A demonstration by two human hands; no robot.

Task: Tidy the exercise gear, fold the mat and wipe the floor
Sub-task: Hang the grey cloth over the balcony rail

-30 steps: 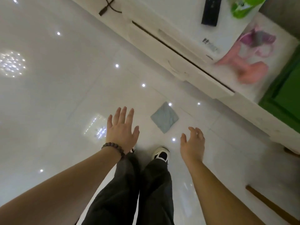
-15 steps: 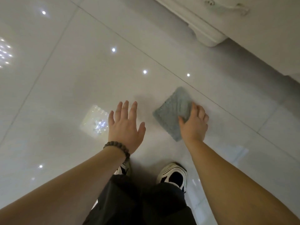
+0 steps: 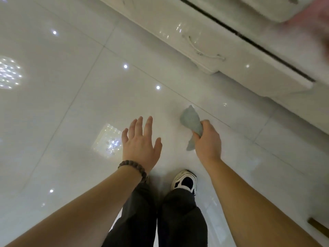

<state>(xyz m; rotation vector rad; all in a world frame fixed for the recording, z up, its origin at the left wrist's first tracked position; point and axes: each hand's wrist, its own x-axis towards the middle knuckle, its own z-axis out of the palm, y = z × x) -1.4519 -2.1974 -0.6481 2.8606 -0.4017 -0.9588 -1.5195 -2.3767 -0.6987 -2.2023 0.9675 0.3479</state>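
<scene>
My right hand (image 3: 207, 139) grips a grey-green cleaning cloth (image 3: 191, 120), bunched up and lifted off the glossy white tiled floor (image 3: 74, 107). One end of the cloth sticks out above my fist and a corner hangs below it. My left hand (image 3: 140, 145), with a dark bead bracelet on the wrist, hovers spread and holds nothing, to the left of the cloth. My legs in dark trousers and one white and black shoe (image 3: 185, 180) stand below the hands.
A cream cabinet (image 3: 222, 43) with a drawer handle runs along the upper right, close behind the cloth. A blurred pink shape (image 3: 309, 16) shows at the top right corner. A brown wooden piece (image 3: 318, 227) lies at the lower right edge.
My right hand reached down to the cloth lying flat on the floor, closed on it and lifted it bunched. The view rose again. My left hand stayed spread.
</scene>
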